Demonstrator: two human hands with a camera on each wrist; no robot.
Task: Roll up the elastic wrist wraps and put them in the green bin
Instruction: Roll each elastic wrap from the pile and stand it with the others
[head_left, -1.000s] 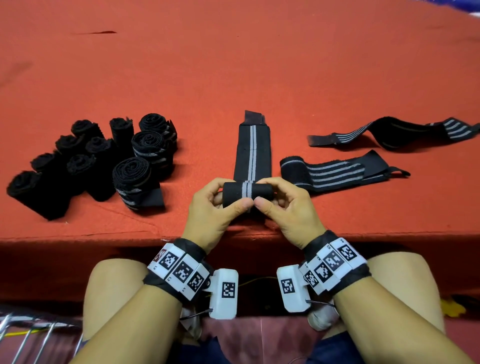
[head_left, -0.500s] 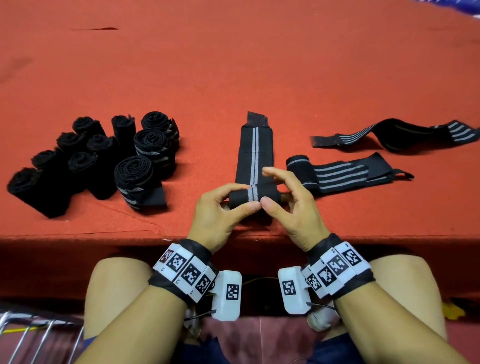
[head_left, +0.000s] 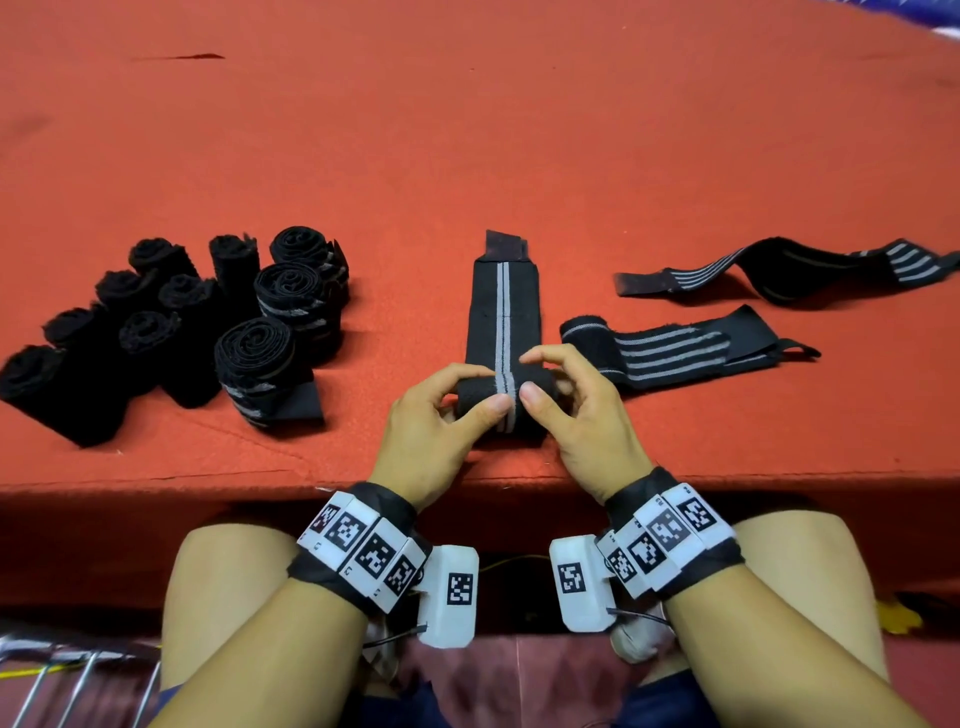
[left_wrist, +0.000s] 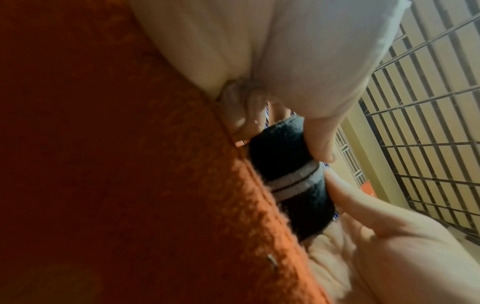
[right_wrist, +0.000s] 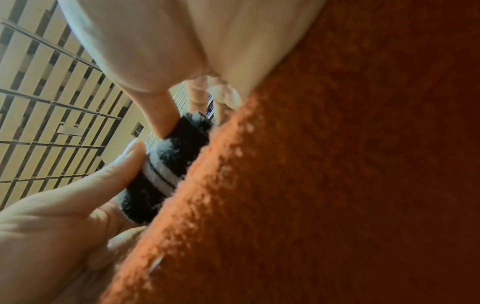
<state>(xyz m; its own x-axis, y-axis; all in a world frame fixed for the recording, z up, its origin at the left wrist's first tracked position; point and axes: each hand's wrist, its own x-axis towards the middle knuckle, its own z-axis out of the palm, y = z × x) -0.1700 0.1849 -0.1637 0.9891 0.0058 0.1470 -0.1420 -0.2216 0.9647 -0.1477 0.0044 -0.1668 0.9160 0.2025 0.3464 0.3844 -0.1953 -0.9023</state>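
Red felt table (head_left: 467, 130): striped wrap (head_left: 501, 312) pinched by left hand (head_left: 441, 421), right hand (head_left: 576, 415); barred window seen only by wrist views.

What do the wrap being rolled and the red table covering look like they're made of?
Wrap being rolled: black woven elastic fabric with matte grey centre stripes; the rolled part looks fuzzy in the left wrist view.
Red table covering: probably felt or low-pile carpet, matte, with loose fibres at its edge in the right wrist view.
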